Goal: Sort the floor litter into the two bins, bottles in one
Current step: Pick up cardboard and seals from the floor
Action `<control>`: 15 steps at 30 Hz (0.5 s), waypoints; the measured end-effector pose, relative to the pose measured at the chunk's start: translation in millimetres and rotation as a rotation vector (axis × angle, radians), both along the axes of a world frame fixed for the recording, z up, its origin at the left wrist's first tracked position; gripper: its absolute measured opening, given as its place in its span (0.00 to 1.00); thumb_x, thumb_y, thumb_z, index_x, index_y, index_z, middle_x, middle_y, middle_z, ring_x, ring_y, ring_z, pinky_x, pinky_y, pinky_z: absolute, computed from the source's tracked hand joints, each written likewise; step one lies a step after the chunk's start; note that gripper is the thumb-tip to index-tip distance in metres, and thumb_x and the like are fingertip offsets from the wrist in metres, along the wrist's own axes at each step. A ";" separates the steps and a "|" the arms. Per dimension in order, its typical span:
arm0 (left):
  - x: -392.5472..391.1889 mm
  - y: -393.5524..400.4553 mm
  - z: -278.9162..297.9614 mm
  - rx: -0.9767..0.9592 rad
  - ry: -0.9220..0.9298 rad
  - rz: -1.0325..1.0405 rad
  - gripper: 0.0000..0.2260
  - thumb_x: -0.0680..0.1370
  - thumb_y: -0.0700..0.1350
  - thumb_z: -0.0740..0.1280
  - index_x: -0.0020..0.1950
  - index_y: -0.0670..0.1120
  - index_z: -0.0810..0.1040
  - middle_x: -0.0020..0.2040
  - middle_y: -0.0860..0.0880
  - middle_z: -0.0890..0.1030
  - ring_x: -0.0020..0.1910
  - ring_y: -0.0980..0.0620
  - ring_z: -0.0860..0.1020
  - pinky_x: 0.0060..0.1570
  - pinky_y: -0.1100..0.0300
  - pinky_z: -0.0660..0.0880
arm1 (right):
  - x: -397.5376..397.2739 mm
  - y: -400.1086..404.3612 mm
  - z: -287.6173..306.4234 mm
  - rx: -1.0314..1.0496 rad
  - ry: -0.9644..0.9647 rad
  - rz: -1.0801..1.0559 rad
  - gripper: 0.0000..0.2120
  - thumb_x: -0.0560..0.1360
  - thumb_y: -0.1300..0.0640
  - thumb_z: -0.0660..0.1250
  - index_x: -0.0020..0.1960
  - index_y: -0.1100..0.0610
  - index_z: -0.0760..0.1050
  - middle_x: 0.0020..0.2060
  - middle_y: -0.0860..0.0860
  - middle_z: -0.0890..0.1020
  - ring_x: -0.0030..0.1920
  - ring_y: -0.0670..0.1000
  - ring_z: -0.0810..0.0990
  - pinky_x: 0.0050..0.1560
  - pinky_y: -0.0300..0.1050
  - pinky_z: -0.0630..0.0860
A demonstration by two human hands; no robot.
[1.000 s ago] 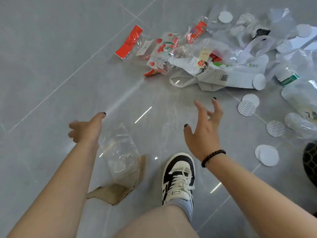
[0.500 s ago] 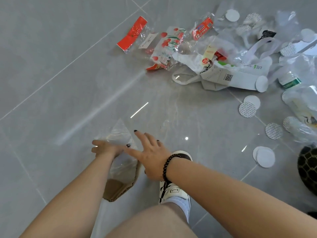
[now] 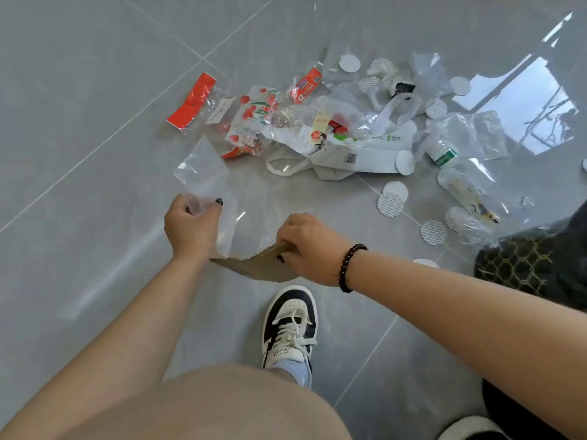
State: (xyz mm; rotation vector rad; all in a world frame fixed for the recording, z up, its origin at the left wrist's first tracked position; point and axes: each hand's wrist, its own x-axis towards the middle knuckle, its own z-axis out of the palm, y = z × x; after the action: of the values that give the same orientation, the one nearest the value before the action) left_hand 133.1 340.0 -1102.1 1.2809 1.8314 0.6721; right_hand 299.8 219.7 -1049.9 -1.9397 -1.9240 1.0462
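Note:
My left hand [image 3: 190,225] pinches a clear plastic bag [image 3: 203,176], lifted off the grey floor. My right hand [image 3: 306,246] grips a torn piece of brown cardboard [image 3: 254,265] that hangs just below both hands. Ahead lies a heap of litter: red wrappers [image 3: 192,103], a printed strawberry packet [image 3: 251,120], a white carrier bag [image 3: 359,155] and several round white seals [image 3: 392,198]. A clear plastic bottle with a green label [image 3: 444,157] lies at the right of the heap, partly under clear bags.
A black mesh bin [image 3: 524,268] with a clear liner stands at the right edge. My black-and-white shoe [image 3: 290,325] is planted below the hands, and my knee fills the bottom of the view. Bare grey tiles stretch to the left.
Both hands closed on the litter by my foot and lifted it: the left took the clear bag, the right took the cardboard. The view moved closer to the heap.

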 end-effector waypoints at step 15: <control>218.3 -91.0 264.2 0.269 -0.366 -0.793 0.29 0.68 0.39 0.74 0.61 0.44 0.60 0.51 0.53 0.72 0.48 0.54 0.79 0.31 0.59 0.80 | 115.8 -179.8 210.0 0.195 0.160 -1.120 0.11 0.70 0.59 0.68 0.45 0.68 0.76 0.35 0.58 0.77 0.35 0.52 0.76 0.37 0.46 0.76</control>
State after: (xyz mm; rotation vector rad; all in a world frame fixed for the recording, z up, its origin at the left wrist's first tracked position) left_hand 351.4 249.0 -837.9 1.7610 0.8417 0.6488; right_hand 415.7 39.8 -839.9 -2.1942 -0.5708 0.5873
